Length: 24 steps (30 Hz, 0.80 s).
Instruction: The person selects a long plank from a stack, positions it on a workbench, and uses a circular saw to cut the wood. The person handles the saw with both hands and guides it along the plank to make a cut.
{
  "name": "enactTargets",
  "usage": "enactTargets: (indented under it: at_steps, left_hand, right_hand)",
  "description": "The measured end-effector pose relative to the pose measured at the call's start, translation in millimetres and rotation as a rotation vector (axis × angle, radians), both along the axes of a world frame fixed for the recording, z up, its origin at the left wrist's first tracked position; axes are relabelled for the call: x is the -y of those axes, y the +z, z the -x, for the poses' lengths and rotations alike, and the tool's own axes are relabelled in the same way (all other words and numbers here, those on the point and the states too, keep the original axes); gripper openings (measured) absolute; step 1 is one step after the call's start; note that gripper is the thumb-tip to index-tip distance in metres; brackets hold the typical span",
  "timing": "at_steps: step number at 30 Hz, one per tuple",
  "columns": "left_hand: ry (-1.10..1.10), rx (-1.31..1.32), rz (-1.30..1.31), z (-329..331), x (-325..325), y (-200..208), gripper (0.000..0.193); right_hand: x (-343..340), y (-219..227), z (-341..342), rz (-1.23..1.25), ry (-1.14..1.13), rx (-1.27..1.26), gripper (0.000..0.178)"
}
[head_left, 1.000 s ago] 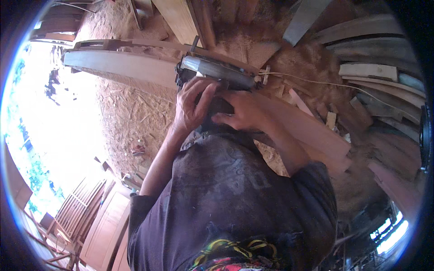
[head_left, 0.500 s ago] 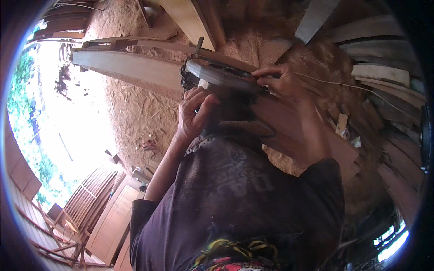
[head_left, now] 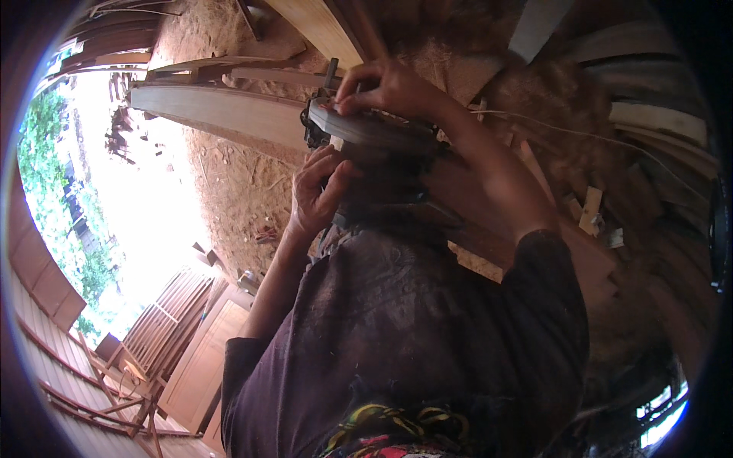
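In front of my chest, a dark power tool with a pale metal face (head_left: 363,131) rests on a wooden board; its exact kind is hard to tell. My left hand (head_left: 317,191) is at its near left side, fingers curled against it, the grip partly hidden. Over the tool's far left end, my right hand (head_left: 385,90) has its thumb and fingertips pinched together close to the metal face. What lies between those fingertips, if anything, is too small to name. A short upright metal bar (head_left: 331,74) rises just left of them.
A long pale plank (head_left: 221,111) runs left from the tool. Sawdust (head_left: 237,179) covers the ground. Stacked boards (head_left: 660,118) line the right side, with a thin cable (head_left: 584,137) across them. A panelled wooden door (head_left: 202,366) and slatted frames (head_left: 164,317) lean at lower left.
My right hand has moved left along the tool, from its right end to its far left end, still pinched. My left hand stays at the near side. The view has shifted slightly.
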<state>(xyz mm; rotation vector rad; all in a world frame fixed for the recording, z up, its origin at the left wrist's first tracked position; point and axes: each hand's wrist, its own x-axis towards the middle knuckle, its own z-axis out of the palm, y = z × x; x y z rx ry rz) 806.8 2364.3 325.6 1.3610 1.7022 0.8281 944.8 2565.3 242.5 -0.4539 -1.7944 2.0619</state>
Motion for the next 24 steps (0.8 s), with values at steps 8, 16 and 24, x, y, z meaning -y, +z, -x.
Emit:
enactTargets:
  at_steps: [8,16,24]
  left_hand:
    - [-0.003,-0.028,0.024,-4.5,-5.3,7.8,0.024]
    - [-0.114,-0.257,0.026,-8.8,-21.7,28.6,0.012]
    - [-0.861,-0.499,-0.023,-37.0,-110.2,-5.9,0.05]
  right_hand:
    - [-12.9,-36.0,63.9,0.009,0.102,0.156,0.026]
    - [-31.0,-35.2,72.4,0.073,0.263,0.256,0.029]
    - [-41.4,-39.5,97.5,-0.043,0.408,0.302,0.027]
